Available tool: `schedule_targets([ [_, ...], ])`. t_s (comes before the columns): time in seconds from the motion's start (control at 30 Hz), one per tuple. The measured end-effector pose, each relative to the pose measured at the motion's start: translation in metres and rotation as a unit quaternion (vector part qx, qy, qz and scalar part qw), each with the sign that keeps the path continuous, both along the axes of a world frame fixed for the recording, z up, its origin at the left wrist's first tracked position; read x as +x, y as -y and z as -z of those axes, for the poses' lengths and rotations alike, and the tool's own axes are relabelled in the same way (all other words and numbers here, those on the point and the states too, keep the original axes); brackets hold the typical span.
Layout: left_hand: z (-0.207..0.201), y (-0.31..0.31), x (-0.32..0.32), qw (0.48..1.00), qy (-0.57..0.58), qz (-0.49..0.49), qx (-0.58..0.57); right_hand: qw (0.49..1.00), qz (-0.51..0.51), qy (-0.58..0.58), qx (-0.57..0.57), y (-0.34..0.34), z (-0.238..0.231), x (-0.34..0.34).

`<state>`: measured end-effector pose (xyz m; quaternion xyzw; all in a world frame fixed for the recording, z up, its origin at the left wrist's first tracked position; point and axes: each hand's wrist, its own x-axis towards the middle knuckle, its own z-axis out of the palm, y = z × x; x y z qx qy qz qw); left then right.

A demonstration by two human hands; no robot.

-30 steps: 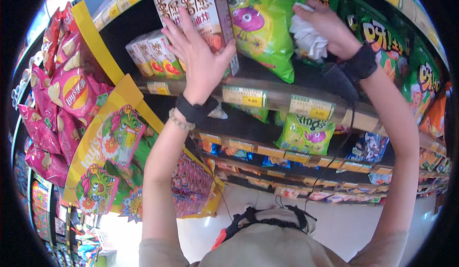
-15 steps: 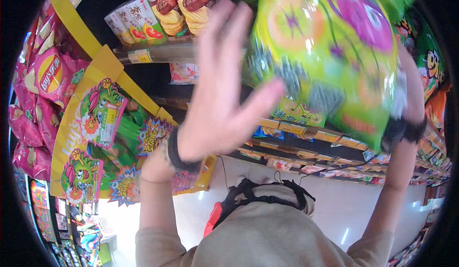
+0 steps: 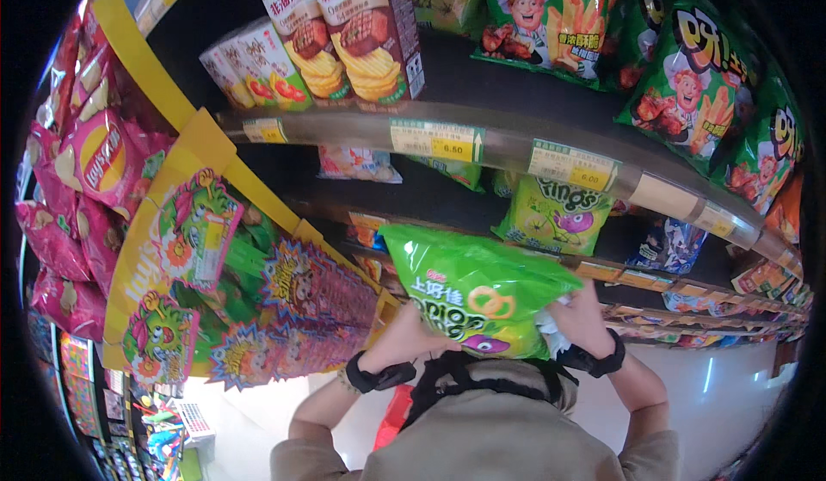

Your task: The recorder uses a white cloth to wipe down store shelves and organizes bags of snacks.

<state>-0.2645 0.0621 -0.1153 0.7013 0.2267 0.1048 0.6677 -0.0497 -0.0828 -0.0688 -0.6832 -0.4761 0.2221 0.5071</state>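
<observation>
A green bag of onion rings (image 3: 469, 279), printed with yellow rings and a purple cartoon figure, is held low in front of my body. My left hand (image 3: 406, 340) grips its lower left side, with the fingertips partly hidden by the bag. On the opposite side my right hand (image 3: 587, 316) is closed at the bag's right edge. A crumpled white cloth or tissue (image 3: 552, 330) shows between that hand and the bag. Both wrists wear black bands. Beyond the bag, a similar light-green snack bag (image 3: 555, 214) stands on the lower shelf.
A curved upper shelf edge (image 3: 508, 158) with price tags crosses ahead. On it stand tall chip boxes (image 3: 366, 38) and green snack bags (image 3: 688, 94). A yellow cardboard display (image 3: 185, 167) juts out at left, beside pink chip bags (image 3: 95, 158). Lower shelves run off to the right.
The green bag has come down and toward my body from up by the shelf. My left hand, spread and apart from it before, now grips its left side.
</observation>
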Motion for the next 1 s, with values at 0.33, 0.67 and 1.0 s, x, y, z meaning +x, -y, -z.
schedule_targets([
  [0.33,-0.001,-0.082,-0.006,0.987,0.036,-0.153,-0.03,0.998,-0.006,0.053,0.03,-0.066,0.017,-0.014],
  [0.67,-0.031,-0.149,0.046,0.974,0.107,-0.136,0.148,0.971,0.068,0.218,0.071,-0.126,0.008,-0.023],
  [1.0,0.009,-0.178,0.094,0.929,0.094,-0.144,0.328,0.955,0.106,0.268,-0.071,-0.156,0.028,-0.021],
])
